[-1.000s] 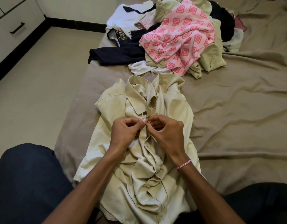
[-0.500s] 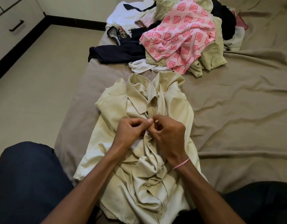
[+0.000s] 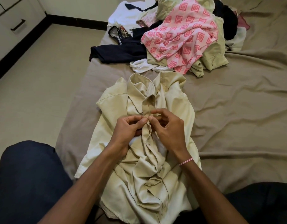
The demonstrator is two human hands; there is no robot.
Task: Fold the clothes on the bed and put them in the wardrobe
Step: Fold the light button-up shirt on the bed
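Observation:
A cream button-up shirt (image 3: 175, 101) lies crumpled on the bed in front of me, collar pointing away. My left hand (image 3: 129, 129) and my right hand (image 3: 168, 126) meet at the shirt's front placket just below the collar. Both pinch the placket edges between thumb and fingertips. The lower half of the shirt is bunched between my forearms. A heap of unfolded clothes (image 3: 180, 36) lies farther up the bed, with a pink patterned garment on top, a navy piece (image 3: 116, 51) and a white top (image 3: 125, 16) at its left.
The bed carries a wrinkled tan sheet (image 3: 236, 110). My knees in dark trousers (image 3: 29, 178) frame the near edge. Beige floor (image 3: 36, 81) runs along the left, with a white drawer unit (image 3: 16, 15) at the far left.
Both hands have stayed at the placket below the collar; the right hand's fingers have loosened and spread a little while the pinch continues.

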